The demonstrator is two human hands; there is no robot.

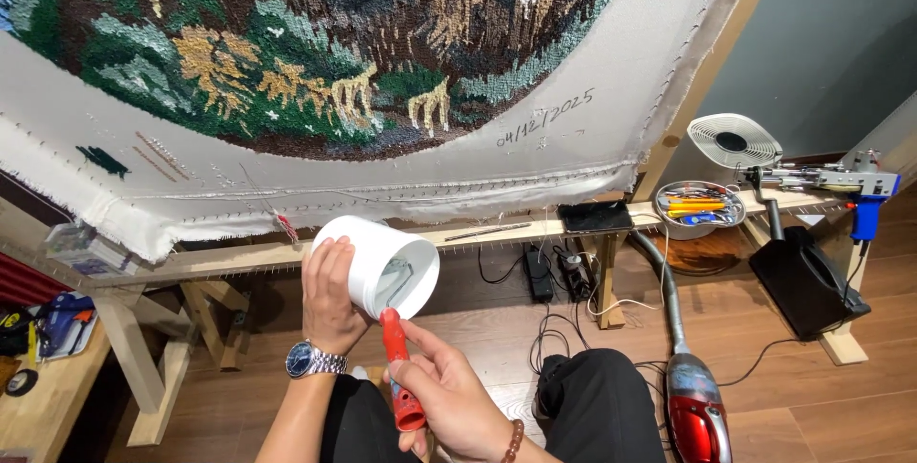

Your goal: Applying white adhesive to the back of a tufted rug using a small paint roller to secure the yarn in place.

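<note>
My left hand (330, 293) is wrapped tight around a round white tub (377, 265), tipped on its side under the hanging rug (315, 43). My right hand (449, 396) grips a red tool handle (401, 382), its metal end inside the tub.
</note>
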